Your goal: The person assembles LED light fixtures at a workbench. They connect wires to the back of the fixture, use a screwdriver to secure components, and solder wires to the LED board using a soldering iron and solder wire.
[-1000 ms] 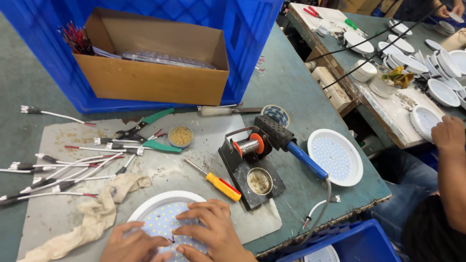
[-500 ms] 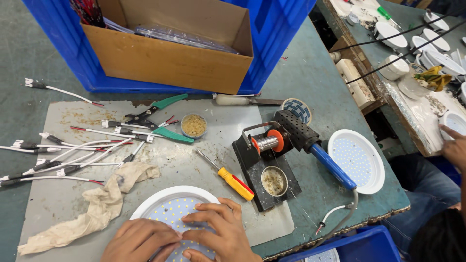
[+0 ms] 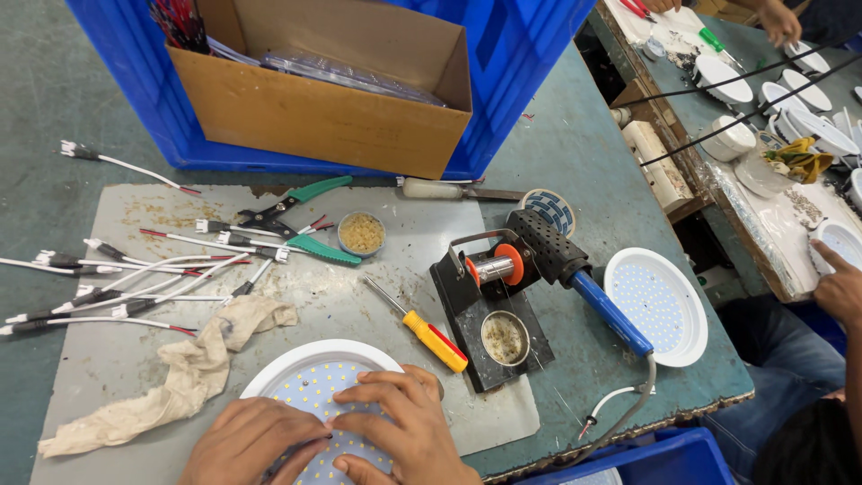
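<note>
**Desk:** Hands first — what are they doing?

**Photographer:** Both press flat on a round LED panel [image 3: 310, 382] at the near edge of the bench. The left hand [image 3: 251, 440] lies open, palm down on its near side; the right hand [image 3: 404, 427] spreads its fingers across the middle, gripping nothing.

**Desk:** Which step, by your reading?

**Photographer:** Seating or checking the panel, I'd judge. Any soldering would call for freeing a hand to reach the iron [image 3: 575, 274], parked in its stand [image 3: 489, 310] to the right, just past the screwdriver [image 3: 417, 323].

**Desk:** Anything you can't make out?

**Photographer:** The panel's near half is cut off by the frame and covered by hands. Whether a wire [image 3: 135, 269] from the bundle at left is attached, I cannot tell. A co-worker's hand [image 3: 840, 287] shows at far right, its work hidden.
</note>
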